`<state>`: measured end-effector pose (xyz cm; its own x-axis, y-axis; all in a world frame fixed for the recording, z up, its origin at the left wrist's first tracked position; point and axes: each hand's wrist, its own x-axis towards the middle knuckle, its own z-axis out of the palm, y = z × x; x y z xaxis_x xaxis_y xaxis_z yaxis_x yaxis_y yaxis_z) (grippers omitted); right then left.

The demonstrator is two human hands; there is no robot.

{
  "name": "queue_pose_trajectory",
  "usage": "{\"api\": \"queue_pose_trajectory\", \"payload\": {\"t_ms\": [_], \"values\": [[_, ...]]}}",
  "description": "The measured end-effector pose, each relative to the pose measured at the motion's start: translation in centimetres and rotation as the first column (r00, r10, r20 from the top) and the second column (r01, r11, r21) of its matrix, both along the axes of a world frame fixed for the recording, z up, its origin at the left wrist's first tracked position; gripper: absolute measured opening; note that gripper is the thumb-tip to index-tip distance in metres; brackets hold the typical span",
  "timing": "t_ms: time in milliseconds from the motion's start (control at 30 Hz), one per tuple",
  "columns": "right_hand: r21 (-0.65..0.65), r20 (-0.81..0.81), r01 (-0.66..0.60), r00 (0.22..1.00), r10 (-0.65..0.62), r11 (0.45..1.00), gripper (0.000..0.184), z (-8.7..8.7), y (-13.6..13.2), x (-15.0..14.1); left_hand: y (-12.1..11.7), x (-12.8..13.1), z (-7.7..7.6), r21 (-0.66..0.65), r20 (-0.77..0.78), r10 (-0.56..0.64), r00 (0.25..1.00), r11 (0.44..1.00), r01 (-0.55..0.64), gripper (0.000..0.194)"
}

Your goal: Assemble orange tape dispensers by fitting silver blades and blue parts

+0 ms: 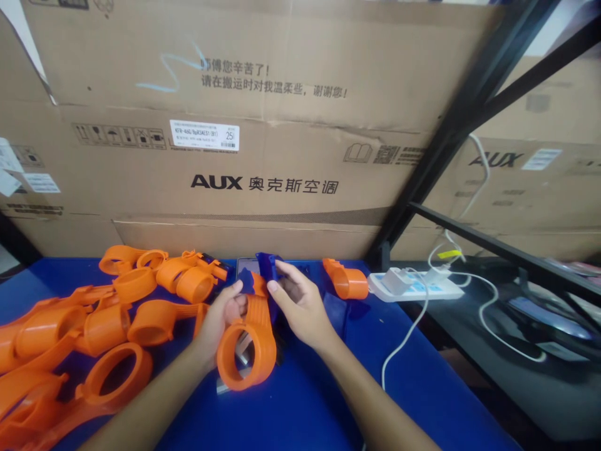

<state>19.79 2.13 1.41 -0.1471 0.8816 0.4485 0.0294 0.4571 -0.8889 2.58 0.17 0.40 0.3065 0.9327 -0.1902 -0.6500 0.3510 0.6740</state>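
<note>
My left hand [224,313] is closed round the neck of an orange plastic tape dispenser [260,313]. Its wide ring hangs down towards me, and a small dark blue part [245,280] shows at its upper end by my thumb. Between the thumb and fingers of my right hand [300,307] is a blue plastic piece [267,266], held upright just right of the dispenser's top. Whether the two touch is unclear. Partly hidden behind the ring, a grey metallic object [225,383] lies on the blue tabletop [300,407].
Several orange dispensers [154,321] are heaped along the left side. Another orange dispenser [352,284] lies to the right, near a white power strip [416,285] with trailing cables. A large cardboard box [263,219] stands behind the table, beside a black metal frame [436,125].
</note>
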Motion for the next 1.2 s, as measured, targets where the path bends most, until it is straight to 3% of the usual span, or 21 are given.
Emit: {"api": "queue_pose_trajectory", "payload": {"t_ms": [233, 367, 533, 1200], "values": [[0.134, 0.205, -0.046, 0.979, 0.018, 0.99, 0.042, 0.6, -0.5, -0.1, -0.2, 0.0, -0.3, 0.004, 0.011, 0.018, 1.0, 1.0, -0.018, 0.033], [0.146, 0.169, 0.012, 0.985, -0.037, 0.989, 0.038, 0.9, -0.5, 0.3, 0.0, -0.1, -0.1, 0.099, -0.048, 0.136, 0.99, 0.986, -0.131, 0.028], [0.172, 0.158, -0.018, 0.987, -0.01, 0.985, 0.03, 1.4, -0.3, 1.1, 0.3, -0.4, 0.3, 0.223, -0.051, 0.296, 0.954, 0.934, -0.278, 0.028], [0.165, 0.176, -0.02, 0.984, -0.01, 0.986, 0.026, 1.7, -0.3, 1.0, 0.3, -0.4, 0.4, 0.265, -0.054, 0.351, 0.935, 0.908, -0.325, 0.026]]}}
